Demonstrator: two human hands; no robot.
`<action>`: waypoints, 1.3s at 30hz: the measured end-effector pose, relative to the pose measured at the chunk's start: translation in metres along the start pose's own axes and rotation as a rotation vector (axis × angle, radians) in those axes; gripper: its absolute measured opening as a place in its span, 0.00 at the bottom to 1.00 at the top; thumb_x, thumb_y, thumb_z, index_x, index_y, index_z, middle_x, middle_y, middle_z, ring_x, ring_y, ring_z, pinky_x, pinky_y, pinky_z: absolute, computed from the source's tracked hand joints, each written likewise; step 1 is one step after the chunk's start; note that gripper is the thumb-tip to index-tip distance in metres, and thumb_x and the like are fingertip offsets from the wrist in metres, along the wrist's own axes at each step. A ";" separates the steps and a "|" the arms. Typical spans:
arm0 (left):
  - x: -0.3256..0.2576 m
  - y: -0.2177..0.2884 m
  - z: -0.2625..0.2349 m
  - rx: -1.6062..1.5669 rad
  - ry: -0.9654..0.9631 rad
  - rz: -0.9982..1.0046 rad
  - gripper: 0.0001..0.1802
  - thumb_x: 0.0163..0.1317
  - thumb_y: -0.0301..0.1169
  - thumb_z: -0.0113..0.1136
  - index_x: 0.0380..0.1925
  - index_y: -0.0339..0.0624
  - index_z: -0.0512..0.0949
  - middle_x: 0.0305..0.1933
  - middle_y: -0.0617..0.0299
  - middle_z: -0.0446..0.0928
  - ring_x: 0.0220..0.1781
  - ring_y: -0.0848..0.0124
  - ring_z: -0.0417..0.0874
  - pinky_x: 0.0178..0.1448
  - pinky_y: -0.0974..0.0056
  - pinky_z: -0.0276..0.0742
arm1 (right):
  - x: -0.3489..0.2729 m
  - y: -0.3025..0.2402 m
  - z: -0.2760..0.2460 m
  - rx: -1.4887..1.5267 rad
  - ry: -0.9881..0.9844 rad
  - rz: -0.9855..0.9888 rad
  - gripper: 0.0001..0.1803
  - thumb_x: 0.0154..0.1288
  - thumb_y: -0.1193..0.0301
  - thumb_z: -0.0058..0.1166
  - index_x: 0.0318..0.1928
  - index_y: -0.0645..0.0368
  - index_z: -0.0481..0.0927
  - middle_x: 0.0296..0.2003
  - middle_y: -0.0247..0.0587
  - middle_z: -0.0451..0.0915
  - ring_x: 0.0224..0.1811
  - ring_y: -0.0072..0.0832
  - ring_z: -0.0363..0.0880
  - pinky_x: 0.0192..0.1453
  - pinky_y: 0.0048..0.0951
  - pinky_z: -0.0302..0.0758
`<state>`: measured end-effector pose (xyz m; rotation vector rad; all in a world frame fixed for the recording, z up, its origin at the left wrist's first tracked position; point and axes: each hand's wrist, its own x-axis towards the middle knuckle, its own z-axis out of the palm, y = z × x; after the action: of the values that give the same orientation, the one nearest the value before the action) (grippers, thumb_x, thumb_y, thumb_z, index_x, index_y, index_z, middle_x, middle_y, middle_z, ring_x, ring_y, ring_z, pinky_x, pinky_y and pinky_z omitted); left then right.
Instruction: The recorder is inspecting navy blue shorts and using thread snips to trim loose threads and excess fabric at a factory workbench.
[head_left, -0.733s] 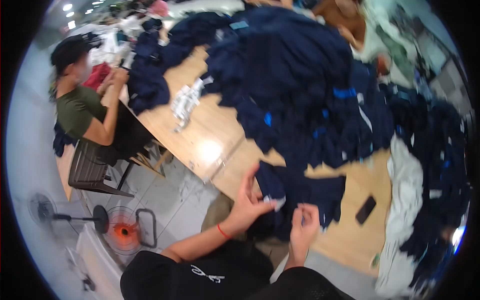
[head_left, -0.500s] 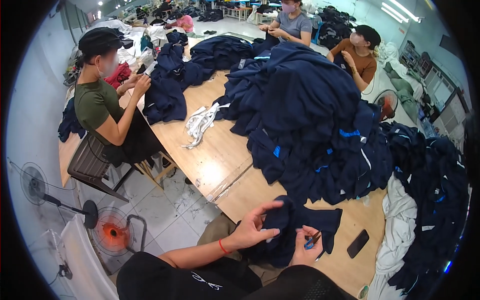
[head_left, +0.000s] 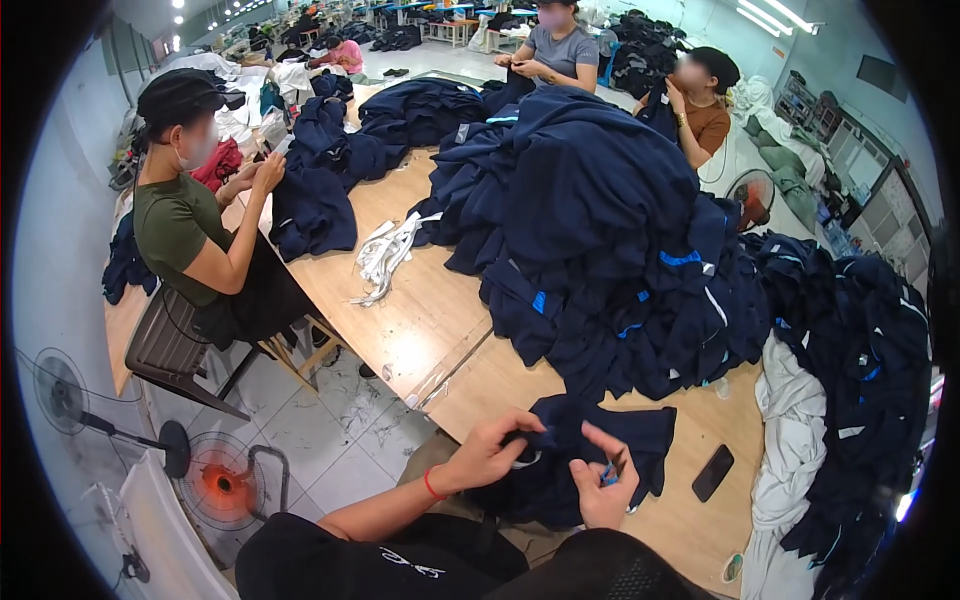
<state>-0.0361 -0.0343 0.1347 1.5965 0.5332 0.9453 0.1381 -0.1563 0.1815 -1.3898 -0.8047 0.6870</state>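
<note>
White script (head_left: 412, 562) marked the wearer's black shirt (head_left: 330, 560); at the table's (head_left: 685, 535) near edge, the left hand (head_left: 488, 452) pinched a navy garment (head_left: 638, 438); the right hand (head_left: 606, 487), forefinger raised, gripped blue snips (head_left: 608, 473). A navy clothing pile (head_left: 600, 190) rose beyond; a phone (head_left: 713, 473) lay rightward.

Blue tool (head_left: 608, 473) mostly hidden by right hand's fingers (head_left: 606, 442), type unclear. Grey-shirted person (head_left: 565, 55), top centre: head cut by frame edge. White cloth (head_left: 790, 450), lower right, runs off bottom edge.

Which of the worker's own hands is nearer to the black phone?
Right. The right hand is just left of the black phone; the left hand, holding the navy garment, is farther left.
</note>
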 end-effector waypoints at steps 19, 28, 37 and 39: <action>-0.025 -0.090 0.009 0.763 -0.470 0.056 0.31 0.63 0.40 0.78 0.63 0.45 0.78 0.67 0.50 0.80 0.76 0.49 0.75 0.80 0.41 0.65 | 0.017 0.000 -0.083 -0.089 0.737 -0.316 0.08 0.71 0.85 0.60 0.47 0.63 0.79 0.46 0.36 0.77 0.44 0.22 0.74 0.47 0.23 0.69; 0.021 -0.029 0.003 0.260 -0.243 -0.028 0.13 0.73 0.31 0.69 0.53 0.38 0.80 0.45 0.43 0.87 0.51 0.43 0.89 0.53 0.51 0.84 | 0.007 -0.020 -0.070 -0.423 0.400 -0.305 0.20 0.68 0.76 0.71 0.58 0.63 0.82 0.54 0.40 0.84 0.46 0.20 0.75 0.51 0.25 0.72; 0.033 0.001 0.003 0.108 -0.220 0.147 0.19 0.66 0.21 0.72 0.56 0.38 0.83 0.52 0.52 0.87 0.54 0.53 0.90 0.57 0.59 0.84 | -0.013 0.049 -0.023 -0.296 0.095 0.025 0.10 0.69 0.78 0.71 0.48 0.65 0.85 0.40 0.30 0.84 0.34 0.12 0.69 0.37 0.18 0.66; 0.030 0.002 -0.001 0.121 -0.218 0.047 0.25 0.64 0.27 0.76 0.61 0.42 0.81 0.59 0.52 0.85 0.63 0.55 0.86 0.63 0.56 0.81 | -0.009 0.027 -0.021 -0.233 0.184 -0.024 0.05 0.73 0.78 0.65 0.42 0.65 0.82 0.35 0.29 0.79 0.38 0.18 0.73 0.44 0.23 0.71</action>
<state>-0.0200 -0.0107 0.1451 1.8022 0.4083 0.7738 0.1516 -0.1736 0.1534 -1.6250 -0.7709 0.4485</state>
